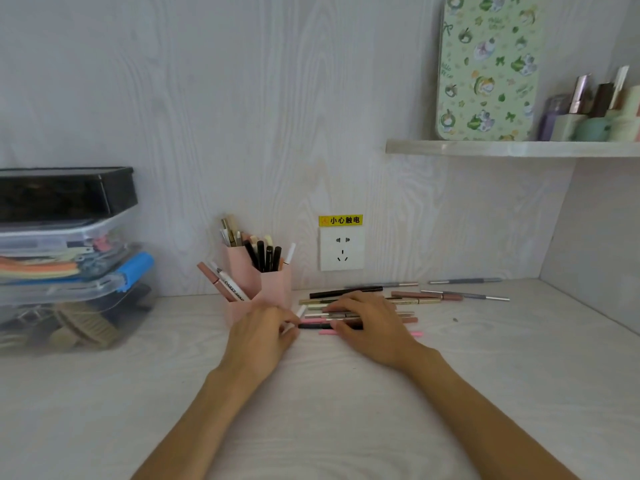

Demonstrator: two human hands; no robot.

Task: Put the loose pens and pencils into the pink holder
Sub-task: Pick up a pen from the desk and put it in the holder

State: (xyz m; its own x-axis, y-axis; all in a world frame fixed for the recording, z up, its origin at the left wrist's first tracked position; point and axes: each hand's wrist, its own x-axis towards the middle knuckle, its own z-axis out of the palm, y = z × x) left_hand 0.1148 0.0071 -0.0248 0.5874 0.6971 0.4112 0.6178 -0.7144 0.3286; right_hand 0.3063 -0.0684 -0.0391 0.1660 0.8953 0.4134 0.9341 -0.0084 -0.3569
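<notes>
The pink holder stands against the wall at the middle of the desk, with several pens upright in its compartments. Just in front of it, my left hand pinches a white pen that points up and right. Right of the holder lies a heap of several loose pens and pencils, black, pink, brown and gold. My right hand lies over the heap's near left part, fingers curled on some of the pens; whether it grips one is hidden.
Stacked clear storage boxes with a black case on top fill the left side. A wall socket with a yellow label sits behind the pens. A shelf at upper right carries a green patterned tin and bottles.
</notes>
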